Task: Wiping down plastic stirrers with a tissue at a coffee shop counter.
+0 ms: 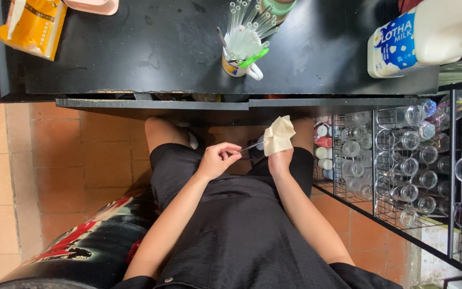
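Observation:
My left hand [217, 159] pinches the end of a thin metal rod [251, 145], perhaps a spoon handle or metal straw, over my lap. My right hand [279, 156] holds a cream-coloured cloth [279, 135] bunched around the rod's other end. Both hands hover just below the edge of a black counter [161, 53]. I sit in dark clothing, with my knees under the counter.
On the counter stand a mug [240, 67] full of clear straws, a white milk jug [423, 37] and a yellow packet [30, 24]. A wire rack [402, 160] of small glass jars stands at my right. The floor [81, 160] is orange tile. A black bag [86, 251] lies at my left.

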